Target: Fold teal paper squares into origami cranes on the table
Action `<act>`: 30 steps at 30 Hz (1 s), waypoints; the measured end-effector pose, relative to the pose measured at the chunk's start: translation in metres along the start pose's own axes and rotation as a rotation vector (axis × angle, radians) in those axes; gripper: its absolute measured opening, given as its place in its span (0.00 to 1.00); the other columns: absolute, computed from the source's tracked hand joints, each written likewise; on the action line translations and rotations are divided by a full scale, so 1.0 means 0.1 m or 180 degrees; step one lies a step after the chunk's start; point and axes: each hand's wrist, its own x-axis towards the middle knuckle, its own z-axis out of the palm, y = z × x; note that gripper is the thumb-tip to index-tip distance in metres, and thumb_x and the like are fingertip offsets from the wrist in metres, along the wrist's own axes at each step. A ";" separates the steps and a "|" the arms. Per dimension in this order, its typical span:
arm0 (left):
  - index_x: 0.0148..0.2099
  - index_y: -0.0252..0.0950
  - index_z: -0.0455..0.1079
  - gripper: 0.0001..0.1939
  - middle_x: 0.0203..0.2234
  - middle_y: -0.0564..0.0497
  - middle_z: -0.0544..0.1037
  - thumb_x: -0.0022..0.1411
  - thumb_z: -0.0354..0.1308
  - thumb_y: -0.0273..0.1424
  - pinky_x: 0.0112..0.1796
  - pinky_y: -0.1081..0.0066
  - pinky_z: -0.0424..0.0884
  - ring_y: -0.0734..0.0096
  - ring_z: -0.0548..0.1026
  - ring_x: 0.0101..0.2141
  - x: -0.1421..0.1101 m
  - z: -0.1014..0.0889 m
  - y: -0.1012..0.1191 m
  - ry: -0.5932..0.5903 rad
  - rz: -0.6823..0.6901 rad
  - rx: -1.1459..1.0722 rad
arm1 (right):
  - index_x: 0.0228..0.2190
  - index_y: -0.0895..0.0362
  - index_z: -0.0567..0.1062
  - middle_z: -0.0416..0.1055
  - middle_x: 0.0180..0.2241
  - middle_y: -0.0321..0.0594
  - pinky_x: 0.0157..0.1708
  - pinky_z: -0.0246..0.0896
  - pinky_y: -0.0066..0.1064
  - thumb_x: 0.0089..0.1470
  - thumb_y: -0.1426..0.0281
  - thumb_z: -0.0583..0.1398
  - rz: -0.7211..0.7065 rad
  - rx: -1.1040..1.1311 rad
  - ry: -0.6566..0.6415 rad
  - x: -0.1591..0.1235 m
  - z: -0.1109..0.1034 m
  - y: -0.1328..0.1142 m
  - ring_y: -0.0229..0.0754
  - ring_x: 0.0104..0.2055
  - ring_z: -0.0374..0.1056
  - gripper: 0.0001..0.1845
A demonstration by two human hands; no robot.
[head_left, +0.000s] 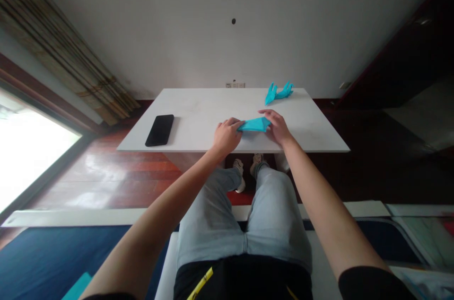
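Note:
A folded piece of bright blue paper lies low over the front half of the white table, narrow on the left and wider on the right. My left hand pinches its narrow end, fingers closed. Around the wider end curl the fingers of my right hand, with the index finger reaching over the top; its thumb is partly hidden. Behind my right hand stand folded blue paper figures, one pointed and one with upright tips, close together near the back edge.
A black phone lies on the table's left side. The wall with sockets rises behind the table. My legs are below the front edge. A blue sheet shows at lower left, and a curtain hangs at left.

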 end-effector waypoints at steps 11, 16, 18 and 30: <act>0.61 0.32 0.83 0.27 0.58 0.35 0.90 0.76 0.69 0.50 0.54 0.53 0.89 0.46 0.90 0.53 0.29 -0.05 -0.25 -0.0110 -0.0743 -0.2177 | 0.41 0.50 0.87 0.81 0.36 0.38 0.34 0.65 0.35 0.49 0.27 0.75 0.0018 0.0055 -0.0364 -0.02 0.03 -0.07 0.39 0.30 0.63 0.40; 0.54 0.32 0.85 0.28 0.52 0.36 0.92 0.66 0.78 0.51 0.52 0.51 0.88 0.46 0.90 0.49 0.27 0.11 -0.34 -0.0310 -0.0772 -0.2430 | 0.29 0.50 0.78 0.71 0.25 0.31 0.32 0.62 0.34 0.45 0.34 0.81 0.0136 -0.0114 -0.0465 -0.03 0.09 0.01 0.39 0.28 0.63 0.37; 0.55 0.33 0.85 0.28 0.53 0.38 0.92 0.66 0.78 0.51 0.54 0.53 0.87 0.49 0.89 0.50 0.27 0.12 -0.39 -0.0330 -0.0709 -0.2538 | 0.29 0.50 0.76 0.70 0.25 0.31 0.30 0.59 0.34 0.46 0.33 0.80 0.0175 -0.0108 -0.0449 -0.02 0.09 0.06 0.39 0.27 0.62 0.37; 0.53 0.36 0.82 0.25 0.41 0.46 0.89 0.63 0.79 0.46 0.46 0.64 0.83 0.65 0.84 0.39 0.27 0.12 -0.65 -0.0258 -0.0521 -0.2865 | 0.38 0.48 0.77 0.72 0.27 0.28 0.32 0.66 0.35 0.44 0.41 0.80 0.0168 0.0058 -0.0353 0.04 0.09 0.06 0.38 0.28 0.65 0.33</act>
